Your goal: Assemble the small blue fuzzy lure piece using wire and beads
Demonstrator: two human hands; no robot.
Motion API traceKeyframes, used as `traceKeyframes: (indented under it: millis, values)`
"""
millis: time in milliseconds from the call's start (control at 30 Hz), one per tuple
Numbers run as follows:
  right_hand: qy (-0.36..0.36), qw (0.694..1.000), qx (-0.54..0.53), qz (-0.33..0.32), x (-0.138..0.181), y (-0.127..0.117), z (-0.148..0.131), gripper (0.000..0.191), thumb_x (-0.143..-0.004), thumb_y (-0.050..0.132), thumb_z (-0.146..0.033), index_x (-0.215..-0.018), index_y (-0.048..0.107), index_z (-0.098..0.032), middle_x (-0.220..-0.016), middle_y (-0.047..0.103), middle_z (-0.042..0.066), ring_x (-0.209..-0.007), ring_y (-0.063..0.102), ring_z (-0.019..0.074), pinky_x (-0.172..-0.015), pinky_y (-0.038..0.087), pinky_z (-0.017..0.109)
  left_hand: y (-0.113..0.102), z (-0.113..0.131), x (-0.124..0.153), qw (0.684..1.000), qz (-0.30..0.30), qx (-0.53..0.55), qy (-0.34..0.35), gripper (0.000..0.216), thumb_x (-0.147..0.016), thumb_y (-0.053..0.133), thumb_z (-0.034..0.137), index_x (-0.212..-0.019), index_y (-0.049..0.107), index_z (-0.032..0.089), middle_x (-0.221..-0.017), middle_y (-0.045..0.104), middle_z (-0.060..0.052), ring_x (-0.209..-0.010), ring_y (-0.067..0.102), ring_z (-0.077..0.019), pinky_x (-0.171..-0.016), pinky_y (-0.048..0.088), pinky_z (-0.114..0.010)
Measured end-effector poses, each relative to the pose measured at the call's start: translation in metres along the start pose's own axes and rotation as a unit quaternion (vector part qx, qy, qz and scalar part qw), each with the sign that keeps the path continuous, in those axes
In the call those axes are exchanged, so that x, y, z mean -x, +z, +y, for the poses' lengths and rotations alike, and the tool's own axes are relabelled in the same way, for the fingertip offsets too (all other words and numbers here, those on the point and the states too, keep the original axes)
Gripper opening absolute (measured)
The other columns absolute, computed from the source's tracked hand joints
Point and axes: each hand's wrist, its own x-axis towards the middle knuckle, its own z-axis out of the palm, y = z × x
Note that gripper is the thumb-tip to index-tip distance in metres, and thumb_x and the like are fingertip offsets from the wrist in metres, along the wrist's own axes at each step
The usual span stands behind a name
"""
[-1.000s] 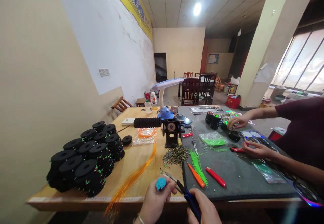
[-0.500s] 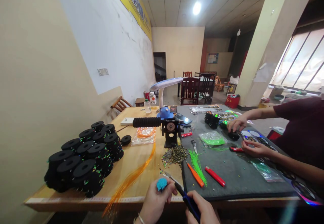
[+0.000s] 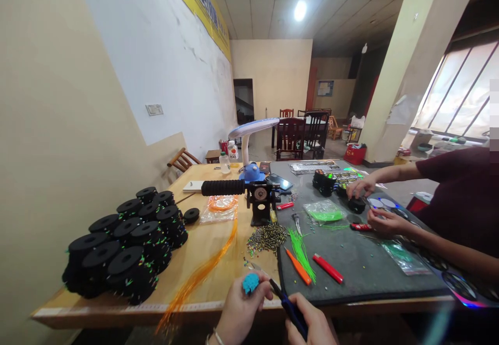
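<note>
My left hand (image 3: 238,311) is at the near table edge, fingers closed round a small blue foam spool (image 3: 250,282). My right hand (image 3: 310,324) grips blue-handled scissors (image 3: 286,304) whose tip points up-left toward the spool. Orange strands (image 3: 202,272) trail across the wooden table (image 3: 202,246) just left of my hands. A heap of small beads (image 3: 267,238) lies ahead of them.
Stacked black foam spools (image 3: 128,241) fill the table's left. A black winding tool with a foam grip (image 3: 249,194) stands mid-table beside a blue lamp (image 3: 253,127). On the grey mat (image 3: 362,267) lie green strands (image 3: 300,249), red and orange lighters (image 3: 327,268), bags. Another person's hands (image 3: 374,204) work at right.
The view has drifted slightly; my hands with the spool and scissors stay at the table edge. The other person's far hand has pulled a little nearer to their body.
</note>
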Motion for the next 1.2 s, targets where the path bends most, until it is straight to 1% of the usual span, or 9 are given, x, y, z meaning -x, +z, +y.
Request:
traceKeyframes:
  millis: [100,233,333,433,567,667,833,1000,1200]
  values:
    - [0.004,0.999,-0.053,-0.012,0.001,-0.003,0.007,0.016,-0.074,0.052,-0.030,-0.085,0.056,-0.018,-0.069,0.048,-0.003,-0.066,0.045,0.0133,-0.065,0.038,0.022,-0.001,0.001,0.002,1.000,-0.022,-0.001,-0.018,0.054,-0.068,0.068,0.061,-0.091,0.063,0.012,-0.058,0.063,-0.002,-0.045,0.044,-0.0090,-0.047,0.035,-0.021]
    - [0.029,0.981,-0.188,-0.024,0.000,-0.004,0.010,0.020,-0.072,0.055,-0.037,-0.078,0.052,-0.018,-0.066,0.042,-0.004,-0.063,0.041,0.0115,-0.062,0.036,0.021,-0.004,0.002,0.003,0.998,-0.043,-0.026,-0.036,0.052,-0.068,0.068,0.062,-0.084,0.063,0.013,-0.057,0.062,-0.002,-0.048,0.046,-0.0102,-0.048,0.035,-0.021]
    - [0.102,0.940,-0.320,-0.058,-0.002,0.002,0.008,0.026,-0.068,0.057,-0.042,-0.077,0.048,-0.020,-0.058,0.035,-0.008,-0.051,0.032,0.0076,-0.048,0.027,0.019,-0.004,0.004,0.005,0.996,-0.061,-0.058,-0.004,0.045,-0.074,0.065,0.059,-0.081,0.063,0.014,-0.059,0.061,-0.002,-0.052,0.049,-0.0121,-0.051,0.037,-0.022]
    - [0.175,0.889,-0.415,-0.081,-0.004,0.005,0.003,0.031,-0.063,0.063,-0.042,-0.078,0.047,-0.020,-0.056,0.035,-0.009,-0.045,0.028,0.0045,-0.043,0.016,0.016,-0.004,0.004,0.008,0.992,-0.070,-0.095,0.040,0.037,-0.080,0.062,0.052,-0.078,0.063,0.016,-0.061,0.062,-0.002,-0.060,0.055,-0.0151,-0.061,0.043,-0.024]
    - [0.213,0.845,-0.484,-0.079,-0.007,0.004,-0.006,0.039,-0.057,0.071,-0.043,-0.075,0.047,-0.018,-0.054,0.040,-0.009,-0.042,0.030,0.0015,-0.041,0.011,0.014,-0.003,0.000,0.011,0.992,-0.056,-0.102,0.049,0.039,-0.081,0.059,0.054,-0.079,0.064,0.016,-0.061,0.062,-0.002,-0.062,0.057,-0.0161,-0.065,0.044,-0.025]
    - [0.222,0.825,-0.514,-0.075,-0.007,0.002,-0.012,0.042,-0.054,0.074,-0.043,-0.074,0.048,-0.017,-0.052,0.041,-0.009,-0.040,0.031,0.0006,-0.040,0.009,0.014,-0.002,-0.004,0.013,0.993,-0.054,-0.094,0.038,0.041,-0.079,0.060,0.056,-0.079,0.065,0.015,-0.060,0.061,-0.002,-0.060,0.057,-0.0160,-0.063,0.044,-0.025]
    - [0.225,0.825,-0.515,-0.062,-0.006,0.000,-0.015,0.043,-0.051,0.076,-0.043,-0.072,0.048,-0.017,-0.050,0.041,-0.009,-0.039,0.031,0.0006,-0.039,0.009,0.014,-0.001,-0.009,0.014,0.995,-0.041,-0.084,0.030,0.044,-0.076,0.062,0.059,-0.078,0.065,0.015,-0.060,0.061,-0.002,-0.060,0.056,-0.0158,-0.063,0.044,-0.025]
    - [0.214,0.825,-0.521,-0.039,-0.002,-0.002,-0.012,0.041,-0.054,0.075,-0.041,-0.074,0.049,-0.018,-0.052,0.040,-0.009,-0.043,0.029,0.0015,-0.040,0.009,0.014,0.005,-0.002,0.009,0.995,-0.072,-0.071,-0.002,0.044,-0.077,0.062,0.058,-0.081,0.063,0.015,-0.060,0.060,-0.002,-0.053,0.049,-0.0123,-0.052,0.039,-0.022]
    - [0.131,0.879,-0.458,-0.013,0.003,0.001,0.008,0.032,-0.064,0.069,-0.041,-0.076,0.051,-0.018,-0.054,0.033,-0.010,-0.046,0.026,0.0036,-0.044,0.016,0.016,0.013,0.008,0.008,0.993,-0.089,-0.078,-0.001,0.044,-0.077,0.061,0.057,-0.084,0.061,0.014,-0.067,0.065,-0.005,-0.050,0.049,-0.0110,-0.050,0.039,-0.022]
